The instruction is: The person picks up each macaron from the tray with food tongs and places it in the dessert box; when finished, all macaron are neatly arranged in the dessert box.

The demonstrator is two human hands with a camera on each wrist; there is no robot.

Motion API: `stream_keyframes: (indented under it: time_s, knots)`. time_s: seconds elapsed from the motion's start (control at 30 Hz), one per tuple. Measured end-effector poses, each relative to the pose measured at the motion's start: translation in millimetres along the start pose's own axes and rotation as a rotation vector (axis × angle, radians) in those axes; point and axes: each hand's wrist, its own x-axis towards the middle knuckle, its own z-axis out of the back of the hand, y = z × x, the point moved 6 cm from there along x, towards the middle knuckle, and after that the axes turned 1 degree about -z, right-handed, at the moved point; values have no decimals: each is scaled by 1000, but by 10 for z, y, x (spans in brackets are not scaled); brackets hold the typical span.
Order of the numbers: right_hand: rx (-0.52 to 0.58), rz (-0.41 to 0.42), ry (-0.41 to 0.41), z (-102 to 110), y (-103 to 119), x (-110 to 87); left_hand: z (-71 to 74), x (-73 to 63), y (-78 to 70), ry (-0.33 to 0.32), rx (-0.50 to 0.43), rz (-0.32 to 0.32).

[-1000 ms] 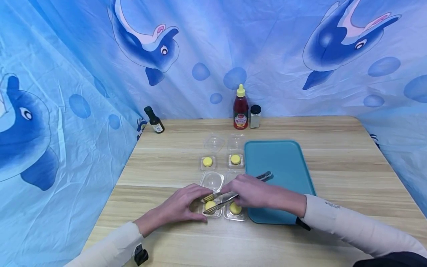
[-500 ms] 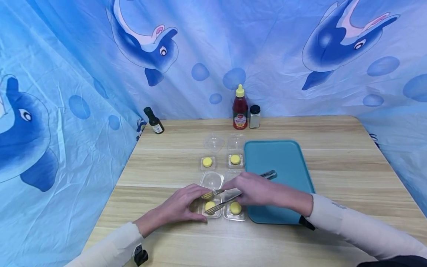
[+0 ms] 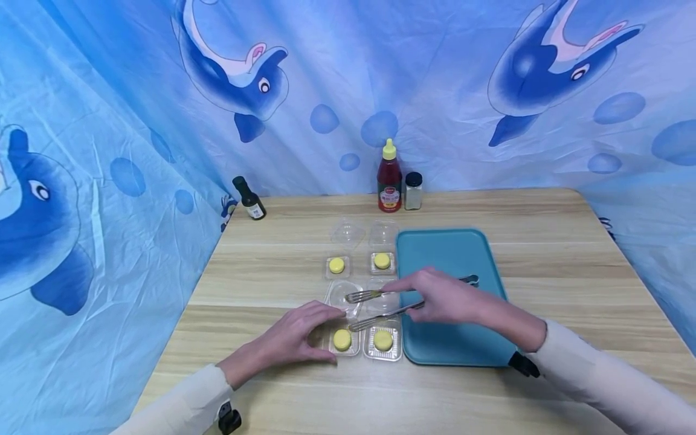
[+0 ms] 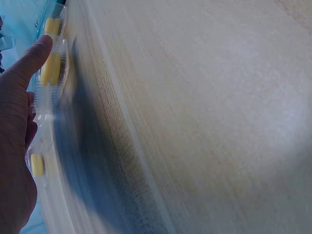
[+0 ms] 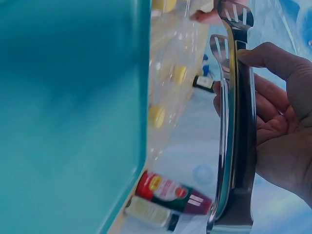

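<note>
My right hand (image 3: 446, 296) holds metal serving tongs (image 5: 236, 126) with slotted tips. Their arms stand apart with nothing between them, above the clear boxes left of the tray. At the near left, my left hand (image 3: 296, 335) holds a clear plastic box (image 3: 354, 350) by its left side, thumb at the front corner and fingers at the back. A round yellow cake (image 3: 342, 339) sits inside it, and the box's lid (image 3: 338, 296) lies folded back. Beside it another clear box (image 3: 397, 353), lid also open, contains a yellow cake (image 3: 383, 339).
Two more open boxes with yellow cakes (image 3: 336, 265) stand farther back. To the right lies a teal tray (image 3: 462, 347), partly under my right arm. At the back are a red sauce bottle (image 3: 389, 181), a black-capped jar (image 3: 413, 192) and a small dark bottle (image 3: 250, 199).
The tongs have come off the near-left cake, drawing back and right with my right hand, and their tips have spread. The cake stays in its box. My left hand has hardly moved.
</note>
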Motion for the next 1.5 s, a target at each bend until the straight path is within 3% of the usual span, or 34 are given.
stream_keyframes:
  time_s: [0.27, 0.53, 1.1, 1.5]
  knots:
    - [69, -104, -123, 162, -309, -208, 3, 0, -11, -12, 13, -23]
    - [37, -168, -279, 325, -638, -482, -16, -5, 5, -2, 25, -21]
    - [-84, -417, -616, 674, -1303, -1171, 29, 20, 39, 5, 55, -26]
    - [-40, -555, -713, 710, -1799, -1524, 210, 111, 177, -29, 83, 9]
